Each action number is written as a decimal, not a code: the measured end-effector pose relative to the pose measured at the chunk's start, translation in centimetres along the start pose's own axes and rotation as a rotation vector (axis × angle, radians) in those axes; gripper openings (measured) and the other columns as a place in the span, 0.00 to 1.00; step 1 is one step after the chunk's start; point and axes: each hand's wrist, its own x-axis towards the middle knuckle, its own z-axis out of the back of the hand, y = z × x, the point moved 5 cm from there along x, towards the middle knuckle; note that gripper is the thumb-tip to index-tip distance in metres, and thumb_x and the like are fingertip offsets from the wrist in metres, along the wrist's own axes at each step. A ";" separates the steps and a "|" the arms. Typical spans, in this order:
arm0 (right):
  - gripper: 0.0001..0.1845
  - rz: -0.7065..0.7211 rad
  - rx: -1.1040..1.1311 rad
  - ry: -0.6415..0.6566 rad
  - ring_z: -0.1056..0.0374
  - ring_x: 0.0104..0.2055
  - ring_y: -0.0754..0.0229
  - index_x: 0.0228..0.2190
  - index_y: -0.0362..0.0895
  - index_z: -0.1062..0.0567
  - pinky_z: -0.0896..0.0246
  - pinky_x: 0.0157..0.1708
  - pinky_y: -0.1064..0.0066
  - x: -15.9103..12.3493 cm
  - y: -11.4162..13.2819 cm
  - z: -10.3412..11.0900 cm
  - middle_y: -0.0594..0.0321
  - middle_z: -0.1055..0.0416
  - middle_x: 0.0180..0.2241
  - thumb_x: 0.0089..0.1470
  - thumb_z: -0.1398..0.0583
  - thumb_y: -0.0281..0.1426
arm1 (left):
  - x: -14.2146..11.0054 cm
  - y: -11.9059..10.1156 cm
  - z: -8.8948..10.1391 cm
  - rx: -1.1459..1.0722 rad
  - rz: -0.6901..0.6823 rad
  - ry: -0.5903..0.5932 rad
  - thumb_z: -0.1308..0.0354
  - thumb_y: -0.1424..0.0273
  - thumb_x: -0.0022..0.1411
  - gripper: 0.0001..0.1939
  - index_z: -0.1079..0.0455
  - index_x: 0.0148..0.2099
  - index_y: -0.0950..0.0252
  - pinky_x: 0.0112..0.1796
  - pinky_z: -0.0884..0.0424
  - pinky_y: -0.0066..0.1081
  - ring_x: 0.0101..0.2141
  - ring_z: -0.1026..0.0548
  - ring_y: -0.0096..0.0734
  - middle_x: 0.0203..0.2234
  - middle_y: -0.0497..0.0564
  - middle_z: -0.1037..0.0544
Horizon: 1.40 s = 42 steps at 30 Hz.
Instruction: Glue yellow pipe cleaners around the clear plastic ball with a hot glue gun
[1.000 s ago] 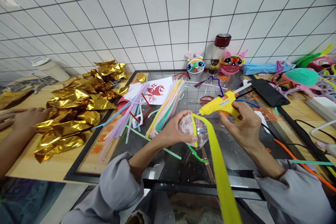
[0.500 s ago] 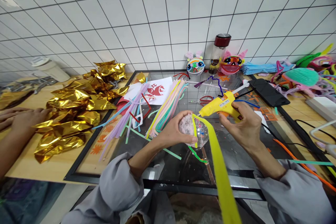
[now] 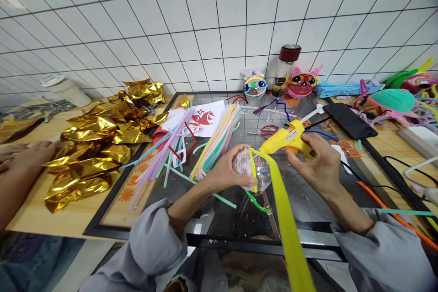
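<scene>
Closed around a clear, rounded ball (image 3: 263,174) wrapped partly in pale pink is my left hand (image 3: 228,168). A yellow strip (image 3: 285,210) runs over the ball's top and trails down toward me; a narrow yellow band crosses the ball by my left thumb. My right hand (image 3: 320,157) grips a yellow glue gun (image 3: 285,138), its nozzle end pointing at the top of the ball beside the strip. A white glue stick (image 3: 313,113) sticks out of the gun's rear. Below the ball lies a green pipe cleaner (image 3: 256,203).
Bundled pastel pipe cleaners (image 3: 219,139), red-handled scissors (image 3: 269,131) and a red-printed paper (image 3: 207,118) lie ahead. Two decorated heads (image 3: 255,86) and a bottle (image 3: 284,70) stand by the wall. Gold foil (image 3: 99,132) and another person's arm (image 3: 23,169) are left; a phone (image 3: 351,120) lies right.
The glue gun and my right hand have shifted very slightly. My left hand keeps its hold on the ball. At the left, the other person's hand has moved a little.
</scene>
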 end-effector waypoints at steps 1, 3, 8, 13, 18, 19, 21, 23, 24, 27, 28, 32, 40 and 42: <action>0.13 -0.045 0.019 0.009 0.28 0.34 0.54 0.35 0.47 0.28 0.32 0.35 0.63 0.0 -0.2 -0.1 0.59 0.24 0.33 0.46 0.37 0.38 | 0.0 0.0 0.0 -0.001 -0.005 0.001 0.26 0.67 0.36 0.44 0.37 0.57 0.66 0.55 0.33 0.41 0.51 0.28 0.46 0.51 0.55 0.27; 0.15 -0.194 0.089 0.036 0.29 0.32 0.55 0.35 0.45 0.27 0.33 0.34 0.64 -0.1 -1.1 -0.4 0.59 0.25 0.32 0.45 0.36 0.40 | 0.0 0.0 0.0 -0.002 -0.007 0.007 0.26 0.67 0.36 0.44 0.37 0.57 0.66 0.55 0.33 0.41 0.51 0.28 0.45 0.51 0.56 0.27; 0.19 -0.540 0.096 0.031 0.31 0.31 0.57 0.36 0.44 0.25 0.36 0.32 0.65 -0.2 -4.3 -0.2 0.61 0.26 0.31 0.46 0.37 0.44 | 0.0 0.1 0.3 0.016 -0.012 -0.016 0.26 0.66 0.37 0.43 0.37 0.57 0.65 0.55 0.33 0.41 0.52 0.29 0.46 0.52 0.56 0.29; 0.18 -0.389 -0.300 0.163 0.32 0.35 0.50 0.33 0.44 0.24 0.40 0.33 0.62 0.1 -6.1 -0.6 0.55 0.29 0.31 0.46 0.38 0.45 | 0.2 0.2 0.5 -0.008 -0.004 -0.024 0.26 0.66 0.36 0.43 0.36 0.56 0.65 0.54 0.32 0.42 0.51 0.28 0.47 0.50 0.56 0.27; 0.15 -0.266 -0.457 0.332 0.36 0.27 0.56 0.27 0.45 0.26 0.48 0.25 0.67 -0.8 -7.6 -2.2 0.57 0.31 0.26 0.49 0.40 0.45 | 0.2 0.1 0.6 0.020 -0.002 -0.037 0.26 0.66 0.36 0.45 0.37 0.57 0.64 0.55 0.34 0.43 0.53 0.29 0.48 0.52 0.56 0.28; 0.15 -0.257 -0.471 0.338 0.36 0.26 0.57 0.26 0.45 0.26 0.50 0.24 0.67 -0.9 -7.8 -2.3 0.58 0.31 0.25 0.49 0.40 0.45 | 0.1 0.1 0.7 0.032 -0.004 -0.038 0.26 0.65 0.36 0.45 0.36 0.58 0.64 0.55 0.34 0.43 0.53 0.30 0.48 0.53 0.56 0.28; 0.16 -0.251 -0.484 0.342 0.36 0.24 0.57 0.25 0.45 0.27 0.51 0.23 0.68 -1.1 -8.2 -2.4 0.59 0.31 0.24 0.50 0.40 0.45 | 0.2 0.1 0.8 0.056 -0.009 -0.042 0.25 0.65 0.36 0.45 0.36 0.58 0.64 0.56 0.34 0.43 0.54 0.30 0.49 0.52 0.56 0.28; 0.18 -0.219 -0.491 0.340 0.37 0.22 0.57 0.23 0.45 0.27 0.52 0.21 0.67 -1.3 -8.4 -2.6 0.59 0.32 0.23 0.50 0.42 0.47 | 0.2 0.1 0.9 0.073 -0.013 -0.043 0.25 0.65 0.36 0.45 0.36 0.58 0.64 0.56 0.33 0.44 0.54 0.30 0.50 0.51 0.56 0.27; 0.19 -0.194 -0.490 0.336 0.37 0.21 0.57 0.22 0.45 0.27 0.52 0.20 0.67 -1.4 -8.5 -2.7 0.59 0.32 0.22 0.51 0.42 0.48 | 0.2 0.1 0.9 0.079 -0.017 -0.044 0.25 0.65 0.36 0.45 0.36 0.58 0.64 0.56 0.34 0.45 0.54 0.30 0.50 0.51 0.56 0.26; 0.22 -0.122 -0.481 0.326 0.38 0.19 0.58 0.20 0.47 0.28 0.53 0.19 0.67 -1.7 -8.5 -2.9 0.59 0.33 0.21 0.50 0.41 0.52 | 0.2 0.1 1.0 0.100 -0.044 -0.053 0.24 0.66 0.37 0.44 0.35 0.58 0.64 0.57 0.35 0.46 0.55 0.30 0.51 0.51 0.56 0.26; 0.23 -0.111 -0.481 0.328 0.38 0.18 0.58 0.19 0.47 0.29 0.53 0.18 0.67 -1.7 -8.4 -2.9 0.59 0.33 0.20 0.49 0.40 0.53 | 0.2 0.1 1.1 0.109 -0.058 -0.057 0.24 0.65 0.37 0.44 0.35 0.58 0.64 0.58 0.35 0.47 0.56 0.30 0.52 0.52 0.56 0.27; 0.29 -0.094 -0.498 0.341 0.34 0.23 0.54 0.20 0.45 0.29 0.47 0.24 0.64 -1.4 -7.3 -2.3 0.54 0.33 0.20 0.51 0.42 0.58 | 0.2 -0.1 1.0 0.130 -0.084 -0.050 0.25 0.65 0.38 0.43 0.35 0.57 0.65 0.60 0.38 0.48 0.57 0.32 0.53 0.54 0.58 0.28; 0.23 0.148 0.188 0.296 0.30 0.49 0.51 0.54 0.46 0.31 0.34 0.47 0.58 0.9 3.0 -0.8 0.53 0.26 0.47 0.59 0.41 0.40 | 0.0 -0.5 0.6 0.173 -0.066 -0.031 0.27 0.64 0.39 0.44 0.38 0.59 0.66 0.60 0.40 0.46 0.58 0.33 0.51 0.57 0.59 0.32; 0.27 0.188 0.321 0.317 0.31 0.50 0.53 0.57 0.48 0.33 0.33 0.47 0.60 1.2 5.4 -0.9 0.54 0.27 0.49 0.57 0.38 0.37 | 0.1 -0.3 0.5 0.186 -0.081 -0.027 0.27 0.64 0.40 0.45 0.39 0.59 0.65 0.59 0.38 0.45 0.56 0.32 0.50 0.56 0.59 0.31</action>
